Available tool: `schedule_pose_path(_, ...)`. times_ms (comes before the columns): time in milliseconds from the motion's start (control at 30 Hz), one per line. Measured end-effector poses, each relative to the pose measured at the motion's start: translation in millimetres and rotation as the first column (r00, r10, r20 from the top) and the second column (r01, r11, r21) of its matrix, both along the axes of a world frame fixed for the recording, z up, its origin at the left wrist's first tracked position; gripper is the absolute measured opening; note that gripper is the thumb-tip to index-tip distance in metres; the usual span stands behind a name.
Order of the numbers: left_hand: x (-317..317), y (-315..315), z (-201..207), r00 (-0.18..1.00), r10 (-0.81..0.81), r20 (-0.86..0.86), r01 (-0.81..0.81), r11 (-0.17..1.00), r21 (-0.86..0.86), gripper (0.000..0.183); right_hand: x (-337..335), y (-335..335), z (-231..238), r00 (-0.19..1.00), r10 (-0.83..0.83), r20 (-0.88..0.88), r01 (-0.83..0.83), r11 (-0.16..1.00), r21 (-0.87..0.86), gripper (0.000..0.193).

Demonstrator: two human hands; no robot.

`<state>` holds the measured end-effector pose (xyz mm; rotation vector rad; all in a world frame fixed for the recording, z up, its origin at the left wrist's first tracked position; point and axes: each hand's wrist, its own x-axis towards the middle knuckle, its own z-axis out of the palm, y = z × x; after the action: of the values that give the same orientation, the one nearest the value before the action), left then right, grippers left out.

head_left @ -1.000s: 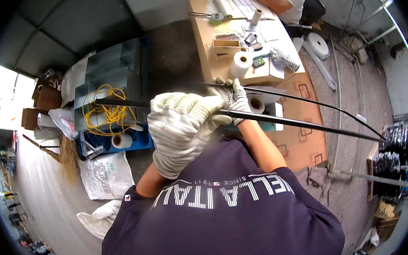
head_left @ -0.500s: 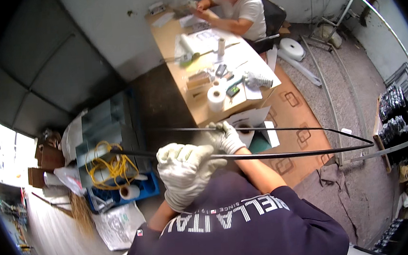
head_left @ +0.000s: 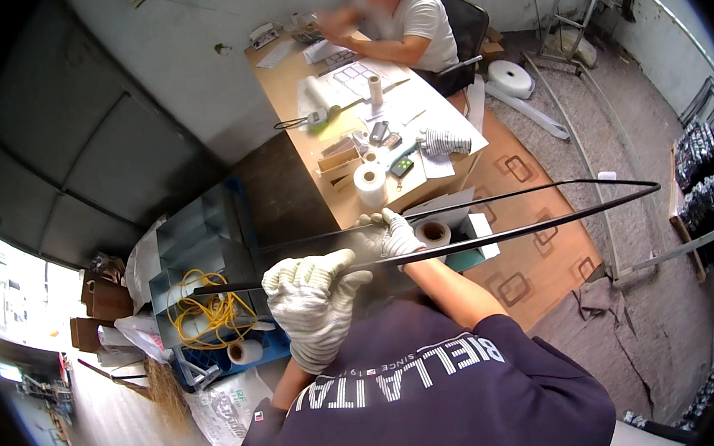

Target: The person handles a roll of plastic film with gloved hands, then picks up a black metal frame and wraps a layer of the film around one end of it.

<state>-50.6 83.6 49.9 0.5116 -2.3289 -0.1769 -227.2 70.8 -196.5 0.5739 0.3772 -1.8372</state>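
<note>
A long, thin black frame-like strip (head_left: 533, 227) stretches across in front of my chest, its two long sides joined at the right by a short slanted end. My left hand (head_left: 309, 306), in a whitish knitted glove, is closed around the near side, left of my chest. Farther forward, my right hand (head_left: 391, 235), gloved the same way, has its fingers closed on the far side. The left ends of both sides reach past my hands over the floor and toward the grey metal bins; whether they join there I cannot tell.
Ahead stands a wooden desk (head_left: 334, 200) with paper rolls, papers and small devices; a seated person (head_left: 421, 29) works behind it. Grey bins (head_left: 196, 261) with a yellow cord (head_left: 205, 315) stand left. An open box (head_left: 471, 235) with a roll lies beyond my right hand. Wrapped black bundles (head_left: 698, 188) stand right.
The right end of the black strip has swung up and away, and its near side now slants upward to the right. My view has shifted a little; both hands keep their grip.
</note>
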Motion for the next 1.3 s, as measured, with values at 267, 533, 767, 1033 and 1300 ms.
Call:
schedule_pose_path(267,-5.2,-3.8,-6.8,0.999,-0.006,-0.048,0.005,1.0,-0.019,0.021,1.6,-6.2,4.7,0.999,0.048,-0.001,-0.048,0.996,0.069,0.031)
schedule_pose_path(533,-9.7,-5.9,-5.0,0.999,-0.041,-0.017,0.041,0.999,-0.025,0.022,1.8,-12.7,-5.6,0.995,0.03,0.091,-0.037,0.996,0.086,0.031)
schedule_pose_path(767,-1.8,-5.0,3.8,0.999,-0.021,0.025,0.022,0.999,-0.05,0.022,23.6,-19.7,4.5,0.995,0.064,0.074,-0.069,0.994,0.079,0.031)
schedule_pose_path(1033,-12.3,-4.2,-2.5,0.998,-0.057,0.032,0.058,0.998,-0.039,0.024,3.9,-8.9,-1.9,0.997,0.017,0.07,-0.02,0.999,0.044,0.033)
schedule_pose_path(1300,-12.8,-0.2,-2.3,0.999,-0.043,0.031,0.045,0.998,-0.052,0.024,2.1,-6.7,7.0,0.997,0.002,0.083,-0.008,0.997,0.073,0.032)
